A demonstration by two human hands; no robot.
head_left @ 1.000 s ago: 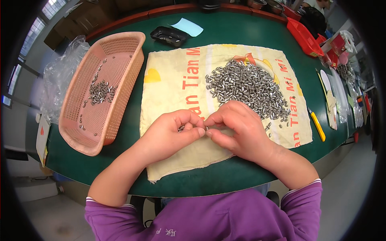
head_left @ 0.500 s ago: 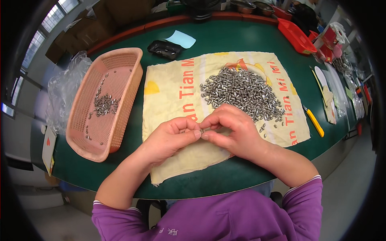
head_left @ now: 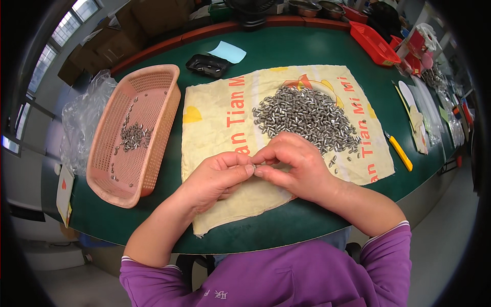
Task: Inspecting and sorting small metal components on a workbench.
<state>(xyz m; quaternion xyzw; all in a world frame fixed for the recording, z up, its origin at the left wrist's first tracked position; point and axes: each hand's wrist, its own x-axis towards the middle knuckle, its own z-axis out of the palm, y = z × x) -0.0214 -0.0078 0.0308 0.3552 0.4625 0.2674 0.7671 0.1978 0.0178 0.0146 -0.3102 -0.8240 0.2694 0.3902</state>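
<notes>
My left hand [head_left: 221,176] and my right hand [head_left: 292,162] meet over the near middle of a pale yellow printed cloth [head_left: 209,138]. Thumb and fingers of both are pinched together around one small metal piece [head_left: 255,166], mostly covered by the fingertips. Just beyond my right hand lies a broad heap of small silvery metal pieces [head_left: 307,115], rounded and bead-like, with a few strays at its near right edge. To the left, a pink plastic basket [head_left: 173,110] holds a smaller cluster of similar pieces [head_left: 135,136].
A yellow-handled cutter [head_left: 400,153] lies right of the cloth on the green table [head_left: 286,43]. Behind stand a black tray [head_left: 207,65] with a light blue paper [head_left: 228,51], and a red basket [head_left: 373,45]. Clear plastic bags [head_left: 84,123] sit left of the pink basket.
Both hands stay pinched together at nearly the same spot, with only slight finger movement. The whole view has shifted a little; the heap and basket look the same.
</notes>
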